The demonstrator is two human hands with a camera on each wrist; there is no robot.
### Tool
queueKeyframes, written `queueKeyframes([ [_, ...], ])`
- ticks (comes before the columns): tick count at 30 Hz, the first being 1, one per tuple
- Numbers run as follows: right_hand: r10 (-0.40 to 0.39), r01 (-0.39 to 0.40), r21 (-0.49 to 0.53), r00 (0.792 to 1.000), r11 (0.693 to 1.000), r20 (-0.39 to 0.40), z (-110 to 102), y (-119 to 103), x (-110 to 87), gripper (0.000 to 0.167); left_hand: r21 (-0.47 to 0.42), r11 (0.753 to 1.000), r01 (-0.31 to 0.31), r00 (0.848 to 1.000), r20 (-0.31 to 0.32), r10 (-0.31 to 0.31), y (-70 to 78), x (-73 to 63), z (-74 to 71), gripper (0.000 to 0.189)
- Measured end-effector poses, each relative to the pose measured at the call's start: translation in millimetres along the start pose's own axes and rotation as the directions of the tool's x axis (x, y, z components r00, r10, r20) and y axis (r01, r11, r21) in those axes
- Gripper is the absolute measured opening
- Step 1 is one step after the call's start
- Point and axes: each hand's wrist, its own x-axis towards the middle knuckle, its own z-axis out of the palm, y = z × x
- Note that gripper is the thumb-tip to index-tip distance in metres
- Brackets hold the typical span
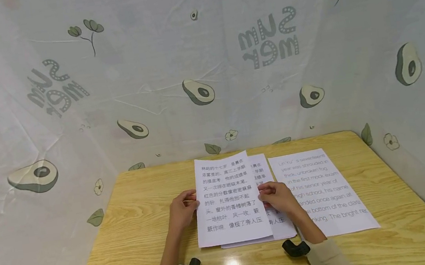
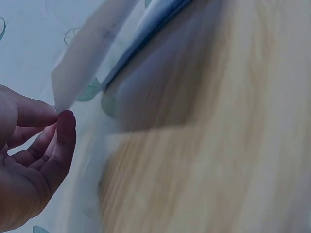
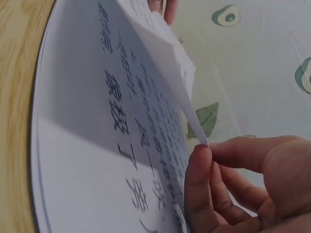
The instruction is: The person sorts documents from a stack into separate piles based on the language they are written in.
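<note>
A sheet of paper [image 1: 228, 210] printed with Chinese characters is held up between both hands, raised above a stack of similar sheets [image 1: 282, 229]. My left hand [image 1: 182, 210] pinches its left edge between thumb and fingertips. At the opposite edge, my right hand [image 1: 280, 197] pinches it the same way. In the left wrist view the left hand [image 2: 41, 145] grips a corner of the raised sheet [image 2: 87, 53], with a gap over the wooden table. In the right wrist view, the right hand [image 3: 243, 179] holds the sheet's edge above the stack [image 3: 77, 126], whose characters show beneath.
To the right lies a separate sheet with English text [image 1: 323, 189], partly covered by the right forearm. All papers are on a wood-grain table [image 1: 141, 229]. A pale curtain with avocado prints [image 1: 156, 60] surrounds the table's back and sides.
</note>
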Motion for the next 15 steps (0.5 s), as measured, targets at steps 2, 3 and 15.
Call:
queueKeyframes([
  [2, 0.003, -0.003, 0.014, 1.000, 1.000, 0.007, 8, -1, 1.4, 0.031, 0.013, 1.000, -0.002, 1.000, -0.011, 0.002, -3.5, -0.6, -6.8, 0.036],
  [3, 0.003, -0.003, 0.023, 1.000, 1.000, 0.007, 12, -2, 2.4, 0.031, 0.024, 1.000, -0.007, 1.000, -0.010, 0.007, -5.8, -0.5, -10.1, 0.036],
  [15, 0.005, -0.007, 0.101, 1.000, 0.995, 0.022, 61, -8, 7.4, 0.030, 0.048, 0.998, 0.038, 0.999, -0.012, -0.038, -25.6, 3.2, -57.2, 0.037],
])
